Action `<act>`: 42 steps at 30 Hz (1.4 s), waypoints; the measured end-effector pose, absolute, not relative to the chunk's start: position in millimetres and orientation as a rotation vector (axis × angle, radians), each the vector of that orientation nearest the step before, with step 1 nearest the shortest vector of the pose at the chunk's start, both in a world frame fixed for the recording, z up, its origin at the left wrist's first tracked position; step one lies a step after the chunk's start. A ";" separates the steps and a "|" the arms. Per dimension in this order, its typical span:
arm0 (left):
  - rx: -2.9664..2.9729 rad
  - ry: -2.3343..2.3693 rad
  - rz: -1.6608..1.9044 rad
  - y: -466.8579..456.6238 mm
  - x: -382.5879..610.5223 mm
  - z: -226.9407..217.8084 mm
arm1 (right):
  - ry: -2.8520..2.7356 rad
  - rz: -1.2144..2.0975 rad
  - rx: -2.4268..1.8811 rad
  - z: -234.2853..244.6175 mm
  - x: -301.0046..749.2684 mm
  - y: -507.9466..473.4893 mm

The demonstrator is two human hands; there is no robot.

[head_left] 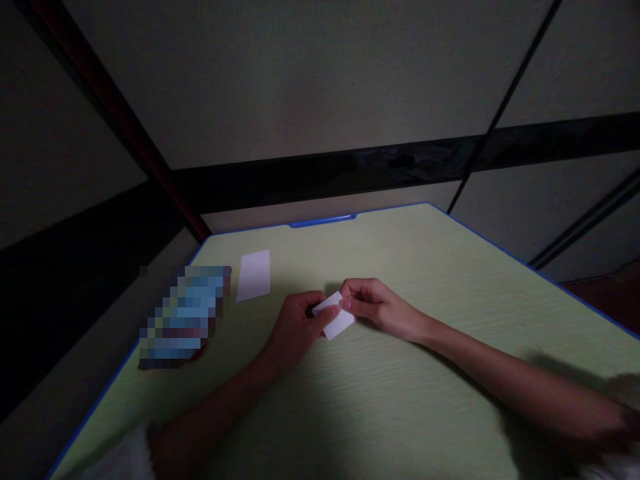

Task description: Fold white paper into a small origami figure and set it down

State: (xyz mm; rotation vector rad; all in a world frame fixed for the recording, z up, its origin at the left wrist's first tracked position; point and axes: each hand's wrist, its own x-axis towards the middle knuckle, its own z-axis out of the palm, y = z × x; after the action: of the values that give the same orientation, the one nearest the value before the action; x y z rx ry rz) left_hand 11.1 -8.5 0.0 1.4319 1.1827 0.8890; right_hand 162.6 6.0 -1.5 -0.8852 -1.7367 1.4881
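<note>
A small white folded paper (336, 317) is held just above the pale green table (400, 400), near its middle. My left hand (296, 321) pinches the paper's left side with curled fingers. My right hand (373, 305) pinches its upper right edge between thumb and fingertips. Both forearms reach in from the near edge. A second white paper sheet (254, 275) lies flat on the table, up and to the left of my hands.
A blurred-out blue and dark object (184, 316) lies at the table's left edge. The table has a blue rim with a blue handle (323, 220) at the far side. Pale wall panels with dark strips stand behind.
</note>
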 end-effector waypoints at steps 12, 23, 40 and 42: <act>1.485 1.223 0.891 -8.0 10.7 -1.2 | -1.602 1.387 -0.908 -3.3 158.8 5.7; 1.510 1.241 0.857 -7.0 12.1 0.1 | -1.570 1.414 -0.935 -2.4 159.9 5.1; 1.617 1.246 0.875 -9.3 9.0 -0.2 | -1.843 1.335 -0.958 -1.1 159.0 3.3; 1.611 1.234 0.872 -8.8 8.9 -0.6 | -1.868 1.305 -0.968 -0.6 158.8 1.9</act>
State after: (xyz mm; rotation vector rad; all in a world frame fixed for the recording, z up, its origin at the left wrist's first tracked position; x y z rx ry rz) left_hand 8.9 -8.8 -0.6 1.6111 1.2345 0.8720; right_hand 158.8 1.9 -0.6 -0.9678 -1.8677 1.3051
